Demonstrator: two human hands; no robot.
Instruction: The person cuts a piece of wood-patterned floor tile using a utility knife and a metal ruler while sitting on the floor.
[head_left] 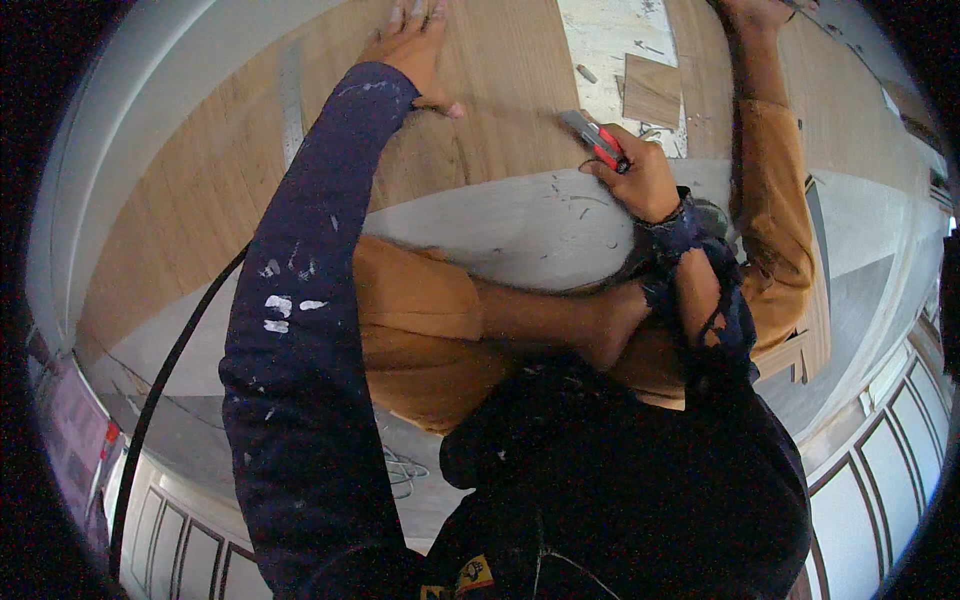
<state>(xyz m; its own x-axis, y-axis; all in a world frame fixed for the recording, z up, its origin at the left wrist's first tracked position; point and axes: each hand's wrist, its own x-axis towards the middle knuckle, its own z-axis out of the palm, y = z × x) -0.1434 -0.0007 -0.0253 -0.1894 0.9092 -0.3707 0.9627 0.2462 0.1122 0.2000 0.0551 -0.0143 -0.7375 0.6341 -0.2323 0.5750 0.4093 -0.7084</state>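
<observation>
My left hand [408, 52] rests with fingers spread on the light wood-look floor planks [490, 110] at the top of the view. Its thumb points off to the right. In my right hand [648, 178] is a red and grey utility knife [604, 146], its front end pointing up and left over the planks' near edge. Whether the blade is out is too small to tell. Just beyond the knife, a small square wood-look offcut [652, 90] lies on a white strip [612, 35] between planks, with little scraps around it.
A metal ruler [291, 105] lies on the planks left of my left arm. A black cable [178, 345] curves down the left side. Dark shavings dot the grey floor sheet [570, 225]. My folded legs take up the middle; brown boards [795, 352] lie at the right.
</observation>
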